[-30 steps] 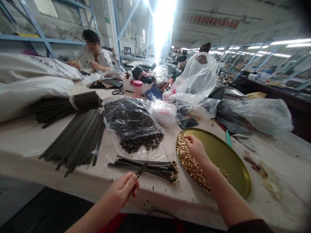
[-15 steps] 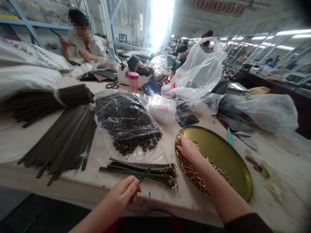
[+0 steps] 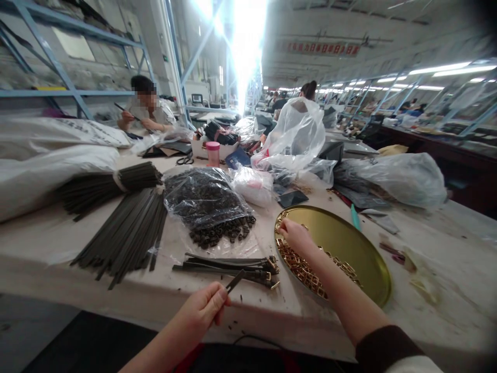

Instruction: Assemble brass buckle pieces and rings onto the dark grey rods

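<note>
My left hand (image 3: 213, 304) is closed on a short dark strap (image 3: 235, 281), whose end points up and right past the thumb. Over the left part of a round gold tray (image 3: 341, 223), my right hand (image 3: 297, 235) reaches in with fingertips pinched together among small gold buckles (image 3: 303, 269). Whether a buckle sits between those fingertips is hidden. Just beyond my left hand lies a small stack of dark straps (image 3: 225, 265) with gold buckles at their right ends.
A clear bag of small black loops (image 3: 205, 202) lies mid-table. Left of it are loose dark strips (image 3: 128, 233) and a tied bundle (image 3: 140, 176). Behind stand a pink-lidded jar (image 3: 213, 154) and a large plastic bag (image 3: 295, 134). A co-worker (image 3: 147, 111) sits at the far left.
The head view has tilted up and shifted, so the table things sit differently in frame. My right hand stays at the tray's left side, pinched; my left hand still holds the strap.
</note>
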`<state>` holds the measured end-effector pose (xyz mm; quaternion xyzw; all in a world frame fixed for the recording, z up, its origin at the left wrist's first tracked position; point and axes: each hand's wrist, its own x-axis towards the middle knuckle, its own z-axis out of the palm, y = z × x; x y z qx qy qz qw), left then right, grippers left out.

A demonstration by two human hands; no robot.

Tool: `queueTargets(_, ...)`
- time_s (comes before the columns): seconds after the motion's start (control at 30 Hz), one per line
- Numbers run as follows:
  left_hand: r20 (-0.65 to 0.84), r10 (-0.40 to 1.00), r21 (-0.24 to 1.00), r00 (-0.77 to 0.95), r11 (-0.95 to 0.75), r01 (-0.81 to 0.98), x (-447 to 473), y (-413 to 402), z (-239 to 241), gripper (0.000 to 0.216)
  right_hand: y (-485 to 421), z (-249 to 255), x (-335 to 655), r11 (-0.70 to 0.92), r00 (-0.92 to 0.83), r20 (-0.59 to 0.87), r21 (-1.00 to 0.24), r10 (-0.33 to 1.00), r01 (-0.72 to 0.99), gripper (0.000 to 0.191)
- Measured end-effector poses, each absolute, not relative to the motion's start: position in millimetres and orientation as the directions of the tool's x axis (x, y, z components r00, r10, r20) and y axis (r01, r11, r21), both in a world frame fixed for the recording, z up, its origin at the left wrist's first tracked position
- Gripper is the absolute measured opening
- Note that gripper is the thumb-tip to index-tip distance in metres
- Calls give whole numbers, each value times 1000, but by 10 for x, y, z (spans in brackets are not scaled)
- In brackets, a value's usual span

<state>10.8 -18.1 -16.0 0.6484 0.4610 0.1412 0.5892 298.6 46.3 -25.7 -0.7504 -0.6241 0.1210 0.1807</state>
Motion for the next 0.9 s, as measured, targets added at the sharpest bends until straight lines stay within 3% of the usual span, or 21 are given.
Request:
queueTargets(0.13,-226,832,913,507,0,408,122,-219,32,33,12,-34,2505,34,-21,29,-590,999,807,9)
queueTargets(0.2,-160,848,917,505,-61,394,139,-237,132,30,-227,35,2212,133,-183,17,-755,983,642,7)
queueTargets(0.27,-139,841,918,523,-89,387,142,-261,188,27,-411,67,1966,137,-265,9,-872,964,470,6)
queueTargets(0.37,-156,835,898,528,-103,427,113,-305,183,23,-543,56,1747,59,-293,-33,-952,955,301,13)
queueTargets(0.6,-181,867,880,464,-68,470,81,-308,98,18,-542,-34,1639,-239,-175,-225,-969,959,-66,8)
queueTargets(0.9,-275,856,886,437,49,462,132,-198,18,20,-470,-294,1569,-330,-92,-317,-890,944,-316,14)
